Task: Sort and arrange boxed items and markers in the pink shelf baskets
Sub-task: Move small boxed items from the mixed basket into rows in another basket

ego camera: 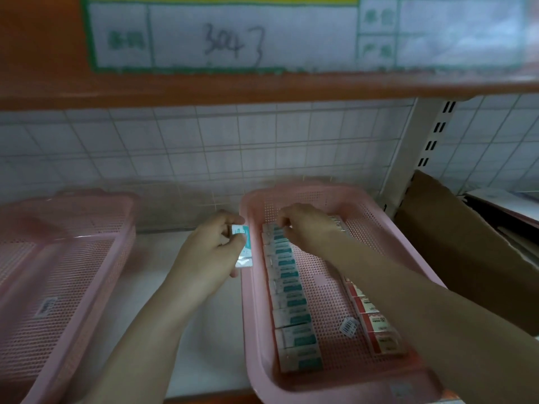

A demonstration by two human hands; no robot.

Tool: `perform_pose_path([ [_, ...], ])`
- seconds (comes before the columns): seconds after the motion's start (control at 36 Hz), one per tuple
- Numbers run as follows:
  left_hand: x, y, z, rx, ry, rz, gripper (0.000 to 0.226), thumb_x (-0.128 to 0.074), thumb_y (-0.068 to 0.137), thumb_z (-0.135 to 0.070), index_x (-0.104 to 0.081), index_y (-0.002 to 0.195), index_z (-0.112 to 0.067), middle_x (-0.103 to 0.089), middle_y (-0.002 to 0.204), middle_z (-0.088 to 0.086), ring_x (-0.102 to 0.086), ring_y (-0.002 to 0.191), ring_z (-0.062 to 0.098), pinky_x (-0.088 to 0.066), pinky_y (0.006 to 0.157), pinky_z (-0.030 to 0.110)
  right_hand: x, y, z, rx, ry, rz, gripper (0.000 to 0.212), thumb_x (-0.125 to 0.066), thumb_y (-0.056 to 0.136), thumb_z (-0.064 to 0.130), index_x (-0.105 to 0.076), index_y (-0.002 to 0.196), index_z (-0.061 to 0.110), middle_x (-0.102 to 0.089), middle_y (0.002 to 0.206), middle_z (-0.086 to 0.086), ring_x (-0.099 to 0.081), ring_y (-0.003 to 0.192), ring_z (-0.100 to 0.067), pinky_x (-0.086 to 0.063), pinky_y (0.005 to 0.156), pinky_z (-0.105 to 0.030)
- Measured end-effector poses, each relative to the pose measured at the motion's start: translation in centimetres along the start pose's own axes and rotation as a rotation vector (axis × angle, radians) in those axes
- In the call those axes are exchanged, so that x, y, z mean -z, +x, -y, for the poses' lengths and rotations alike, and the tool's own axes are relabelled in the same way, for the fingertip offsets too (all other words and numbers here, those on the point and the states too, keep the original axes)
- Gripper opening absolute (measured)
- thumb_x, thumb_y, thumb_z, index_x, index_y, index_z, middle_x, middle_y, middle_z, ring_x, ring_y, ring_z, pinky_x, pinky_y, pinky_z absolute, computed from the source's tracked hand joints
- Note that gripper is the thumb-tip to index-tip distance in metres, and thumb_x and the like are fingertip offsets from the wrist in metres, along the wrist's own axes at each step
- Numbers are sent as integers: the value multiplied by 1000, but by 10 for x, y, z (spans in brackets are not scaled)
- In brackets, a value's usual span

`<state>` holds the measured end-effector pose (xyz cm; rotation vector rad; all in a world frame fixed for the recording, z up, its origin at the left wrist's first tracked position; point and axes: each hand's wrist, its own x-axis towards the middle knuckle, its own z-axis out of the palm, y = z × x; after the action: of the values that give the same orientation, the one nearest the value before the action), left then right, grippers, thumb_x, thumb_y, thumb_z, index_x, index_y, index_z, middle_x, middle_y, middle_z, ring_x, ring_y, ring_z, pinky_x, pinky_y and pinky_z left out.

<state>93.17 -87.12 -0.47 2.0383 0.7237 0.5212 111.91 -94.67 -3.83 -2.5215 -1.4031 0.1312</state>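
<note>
Left hand (pixel 210 252) gripping spare teal box (pixel 243 247) beside right basket (pixel 253 330); right hand (pixel 303 228) fingers pinching far end of teal row (pixel 291 298), seemingly making room.

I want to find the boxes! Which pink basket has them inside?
The right pink basket, under the right hand; the left pink basket shows only a sticker.

White shelf board (pixel 210 330) carries two pink perforated baskets: left basket (pixel 58 287) at frame edge, right basket (pixel 320 380) beside it with a bare strip between. Brown cardboard box (pixel 455 249) sits right of the upright.
</note>
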Motion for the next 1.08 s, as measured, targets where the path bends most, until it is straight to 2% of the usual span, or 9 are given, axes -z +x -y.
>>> perform_pose_path([
  [0.08,-5,5,-2,-22,-37,-2,19,-57,91,-9,-58,95,-28,-66,88,-2,-59,51,6,-48,51,26,18,-15,3,30,263,-25,17,-54,92,7,-65,104,10,-65,104,-1,-61,94,-18,-46,72,-22],
  [0.17,-13,9,-3,-22,-33,22,18,-61,89,-10,-57,95,-27,-67,90,0,-63,65,18,-52,54,34,31,-30,10,92,546,12,24,-60,87,5,-63,107,18,-65,101,6,-64,85,-10,-52,69,-16],
  [0.28,-21,10,-8,-28,-34,49,18,-64,86,-12,-56,88,-28,-67,85,0,-65,72,23,-58,64,46,39,-40,14,142,817,106,27,-62,86,2,-62,108,18,-67,105,-3,-71,83,-16,-59,76,-28],
  [0.44,-25,11,-11,-36,34,44,18,-66,85,-21,-53,86,-33,-70,86,-4,-66,83,18,-56,78,49,40,-43,5,166,860,85,22,-71,83,4,-65,104,11,-68,89,-5,-70,78,-18,-59,76,-32],
  [0.56,-28,12,-13,-13,57,27,16,-63,89,-19,-54,84,-31,-68,89,-5,-65,83,14,-54,76,39,39,-46,-2,238,719,105,35,-75,78,6,-65,108,21,-67,94,-1,-62,77,-7,-51,72,-26],
  [0.69,-31,12,-12,-10,91,35,13,-60,91,-15,-59,84,-26,-66,87,-6,-62,78,8,-48,63,26,34,-47,-2,247,618,74,28,-80,75,10,-66,99,15,-61,73,25,-55,67,6,-44,62,-12],
  [0.78,-28,9,-10,-37,210,18,11,-57,91,-15,-61,86,-24,-61,86,-10,-60,80,10,-53,74,35,31,-43,-8,249,467,40,26,-81,76,19,-65,97,17,-61,87,16,-56,75,2,-46,66,-14],
  [0.89,-19,3,-6,-19,424,7,14,-54,93,-30,-61,102,-21,-58,102,-6,-57,96,16,-50,86,39,19,-36,-22,158,160,75,29,-78,79,30,-62,100,19,-54,99,6,-52,84,-7,-43,69,-19],
  [1.08,-17,-1,0,-17,562,-1,18,-52,94,-34,-57,106,-22,-57,102,-9,-55,95,14,-45,79,30,-2,-24,-21,60,-39,72,30,-70,85,40,-63,107,20,-64,112,1,-52,84,-12,-35,64,-20],
])
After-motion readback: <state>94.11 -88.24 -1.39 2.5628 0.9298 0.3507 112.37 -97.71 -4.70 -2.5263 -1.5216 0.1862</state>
